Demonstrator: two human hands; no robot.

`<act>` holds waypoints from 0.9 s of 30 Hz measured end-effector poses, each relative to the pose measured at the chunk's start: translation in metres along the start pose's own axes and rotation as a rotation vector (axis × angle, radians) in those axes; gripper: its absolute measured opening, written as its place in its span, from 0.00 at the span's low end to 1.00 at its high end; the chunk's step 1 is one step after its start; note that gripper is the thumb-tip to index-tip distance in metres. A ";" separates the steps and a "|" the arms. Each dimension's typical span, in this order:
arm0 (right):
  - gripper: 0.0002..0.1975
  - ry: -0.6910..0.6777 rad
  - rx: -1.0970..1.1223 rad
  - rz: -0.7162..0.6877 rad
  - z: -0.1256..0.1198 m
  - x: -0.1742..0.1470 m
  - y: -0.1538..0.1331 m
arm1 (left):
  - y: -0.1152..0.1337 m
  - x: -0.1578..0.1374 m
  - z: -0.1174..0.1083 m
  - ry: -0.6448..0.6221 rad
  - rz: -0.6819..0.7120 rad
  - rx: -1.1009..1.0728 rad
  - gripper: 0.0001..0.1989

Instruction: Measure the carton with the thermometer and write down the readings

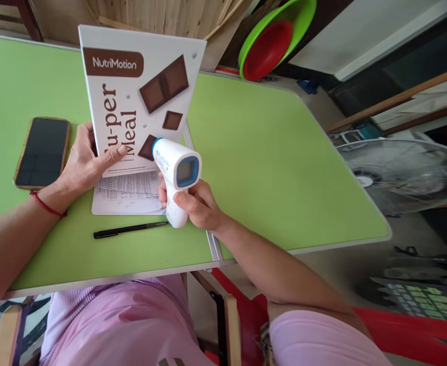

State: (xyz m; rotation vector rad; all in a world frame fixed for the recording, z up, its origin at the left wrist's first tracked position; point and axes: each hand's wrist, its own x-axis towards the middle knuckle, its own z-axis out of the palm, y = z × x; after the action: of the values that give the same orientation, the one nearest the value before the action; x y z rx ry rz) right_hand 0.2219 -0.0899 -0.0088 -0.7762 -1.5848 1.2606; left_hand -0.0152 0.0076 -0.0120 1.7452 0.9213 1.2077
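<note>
My left hand (90,157) grips the lower left edge of a white box (158,132) printed with "NutriMotion" and chocolate pieces, its thumb on the front. The box stands tilted above the table. In my right hand (196,203) is a white infrared thermometer (176,155) with a blue-rimmed screen facing me. Its front end is close to the box's lower right part; whether they touch I cannot tell. Written sheets of paper (128,195) lie under the box. A black pen (130,230) lies in front of them, its right end by the thermometer's handle.
A phone (42,152) with a dark screen lies left of my left hand on the green table (277,162). Beyond the table are a green basin (303,15), a red basin (267,51) and, at the right, a fan (406,173). A metal seam crosses the tabletop.
</note>
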 end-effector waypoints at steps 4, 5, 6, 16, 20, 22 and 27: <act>0.19 -0.046 -0.037 0.027 0.000 0.004 0.000 | 0.012 0.001 0.001 -0.012 -0.028 0.060 0.38; 0.19 -0.064 -0.040 0.032 0.000 0.005 0.000 | 0.014 0.001 0.001 -0.011 -0.029 0.053 0.38; 0.19 -0.078 -0.041 0.037 0.000 0.004 -0.001 | 0.015 0.001 0.002 -0.011 -0.028 0.040 0.37; 0.21 -0.084 -0.027 0.096 0.001 0.004 0.003 | 0.011 0.002 0.002 -0.011 -0.036 0.039 0.37; 0.21 -0.085 -0.008 0.097 0.001 0.004 0.004 | 0.015 0.002 0.002 -0.012 -0.023 0.043 0.35; 0.20 -0.085 -0.004 0.085 0.001 0.005 0.003 | 0.015 0.002 0.003 -0.023 -0.021 0.026 0.36; 0.22 -0.083 -0.023 0.103 0.001 0.005 0.005 | 0.014 0.001 0.002 -0.018 -0.030 0.038 0.37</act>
State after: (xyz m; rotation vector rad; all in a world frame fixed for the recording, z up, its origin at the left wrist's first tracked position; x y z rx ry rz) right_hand 0.2190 -0.0839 -0.0122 -0.8385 -1.6458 1.3662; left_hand -0.0117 0.0025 0.0010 1.7633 0.9623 1.1598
